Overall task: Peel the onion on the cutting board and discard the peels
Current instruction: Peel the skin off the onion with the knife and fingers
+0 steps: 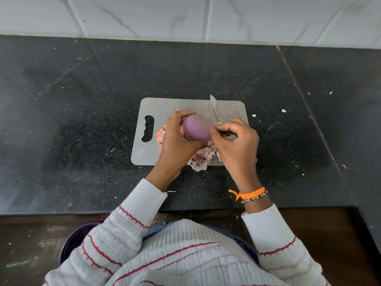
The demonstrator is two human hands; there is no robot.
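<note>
A purple onion (pixel 195 129), mostly bare and smooth, is held just above the grey cutting board (pixel 165 106). My left hand (pixel 177 139) grips it from the left with curled fingers. My right hand (pixel 235 141) pinches a thin strip of skin at the onion's right end. Loose papery peels (pixel 201 159) lie on the board's near edge under my hands. Another peel piece (pixel 159 135) shows to the left of my left hand.
A knife (pixel 214 107) lies on the board behind my hands, blade pointing away. The board sits on a black speckled counter (pixel 82 120) with small scraps. Below the counter's front edge, at lower left, is a dark purple bin (pixel 72 242).
</note>
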